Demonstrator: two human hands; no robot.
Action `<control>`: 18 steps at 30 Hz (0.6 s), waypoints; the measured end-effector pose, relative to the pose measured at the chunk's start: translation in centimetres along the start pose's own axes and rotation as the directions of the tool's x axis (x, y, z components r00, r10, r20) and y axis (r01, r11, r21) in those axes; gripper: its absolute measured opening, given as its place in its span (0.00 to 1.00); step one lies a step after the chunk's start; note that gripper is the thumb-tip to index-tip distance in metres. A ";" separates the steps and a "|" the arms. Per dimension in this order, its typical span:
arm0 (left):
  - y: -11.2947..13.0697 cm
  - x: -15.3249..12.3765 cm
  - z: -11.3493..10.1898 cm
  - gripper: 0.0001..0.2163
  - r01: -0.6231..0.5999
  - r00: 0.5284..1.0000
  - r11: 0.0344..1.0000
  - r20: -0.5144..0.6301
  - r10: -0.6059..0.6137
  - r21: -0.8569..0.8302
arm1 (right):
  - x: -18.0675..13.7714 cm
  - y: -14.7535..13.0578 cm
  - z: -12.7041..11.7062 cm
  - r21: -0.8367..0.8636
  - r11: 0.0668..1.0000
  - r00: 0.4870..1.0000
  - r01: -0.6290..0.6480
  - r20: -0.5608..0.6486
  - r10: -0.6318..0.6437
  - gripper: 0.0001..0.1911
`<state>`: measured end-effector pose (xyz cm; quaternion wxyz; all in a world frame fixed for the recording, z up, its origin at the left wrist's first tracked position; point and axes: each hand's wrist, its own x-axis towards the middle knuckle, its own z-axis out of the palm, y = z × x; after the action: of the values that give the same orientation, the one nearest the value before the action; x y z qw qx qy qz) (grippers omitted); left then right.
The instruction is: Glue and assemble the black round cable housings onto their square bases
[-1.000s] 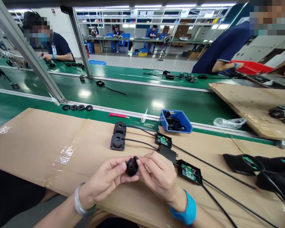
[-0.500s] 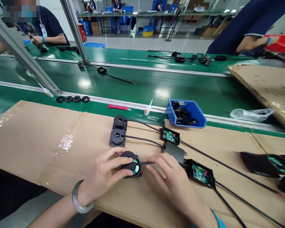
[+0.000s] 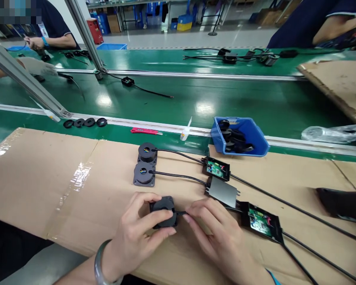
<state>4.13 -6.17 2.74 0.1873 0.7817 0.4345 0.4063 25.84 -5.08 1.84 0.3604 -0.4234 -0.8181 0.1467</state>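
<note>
My left hand (image 3: 138, 233) grips a black round sensor housing (image 3: 163, 208) that rests on the cardboard sheet (image 3: 47, 186). My right hand (image 3: 218, 233) pinches the thin black cable (image 3: 180, 213) where it leaves that housing. The cable leads to an open black box with a green circuit board (image 3: 261, 225). Two more round housings (image 3: 144, 174) (image 3: 147, 152) lie just beyond, each wired to a small box: one closed with a grey lid (image 3: 223, 191), one open (image 3: 216, 168).
A blue bin (image 3: 256, 138) of black parts stands at the green conveyor (image 3: 172, 107) edge. A glue bottle (image 3: 184, 132), a red knife (image 3: 144, 131) and several black rings (image 3: 84, 122) lie along the rail. Other people work across the belt. Black parts (image 3: 341, 204) lie at right.
My hands lowered the black housing from mid-air onto the cardboard and turned it face down. My right hand shifted from the housing to its cable. The view tilted downward.
</note>
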 end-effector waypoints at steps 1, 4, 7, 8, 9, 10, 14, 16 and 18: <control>0.0 0.0 0.0 0.07 0.001 1.000 1.000 0.001 -0.001 0.002 | -0.1 0.0 0.0 0.002 1.000 1.000 -0.002 0.002 0.002 0.04; 0.1 -0.1 0.0 0.06 -0.014 1.000 1.000 0.006 0.014 0.000 | -0.2 0.0 0.1 0.008 1.000 1.000 -0.009 0.000 0.009 0.04; 0.0 -0.1 -0.1 0.06 -0.023 1.000 1.000 0.009 0.023 -0.005 | -0.3 0.0 0.1 0.004 1.000 1.000 -0.013 -0.005 0.013 0.04; -0.1 -0.1 -0.1 0.05 -0.025 1.000 1.000 0.007 0.025 -0.004 | -0.3 0.0 0.0 0.004 1.000 1.000 -0.012 -0.006 0.012 0.04; -0.1 -0.1 0.0 0.05 -0.029 1.000 1.000 0.002 0.029 -0.002 | -0.3 -0.1 0.0 0.004 1.000 1.000 -0.013 -0.006 0.013 0.04; -0.1 -0.1 0.0 0.05 -0.032 0.999 0.999 0.000 0.032 0.000 | -0.3 -0.1 0.0 0.004 1.000 1.000 -0.012 -0.009 0.012 0.04; -0.1 -0.1 0.1 0.06 -0.041 0.999 0.999 0.000 0.041 0.008 | -0.1 -0.2 -0.1 -0.002 1.000 0.999 -0.012 -0.033 0.012 0.04; -0.1 -0.2 0.2 0.06 -0.046 0.999 0.999 0.001 0.046 0.013 | -0.1 -0.2 -0.1 0.002 1.000 0.999 -0.014 -0.037 0.014 0.05; -0.1 -0.3 0.2 0.07 -0.036 0.999 0.999 -0.001 0.037 0.009 | 0.0 -0.3 -0.1 0.010 1.000 0.999 -0.010 -0.039 0.011 0.06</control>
<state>4.13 -6.37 2.40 0.1762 0.7901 0.4220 0.4082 25.78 -5.29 2.07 0.3777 -0.4288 -0.8079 0.1441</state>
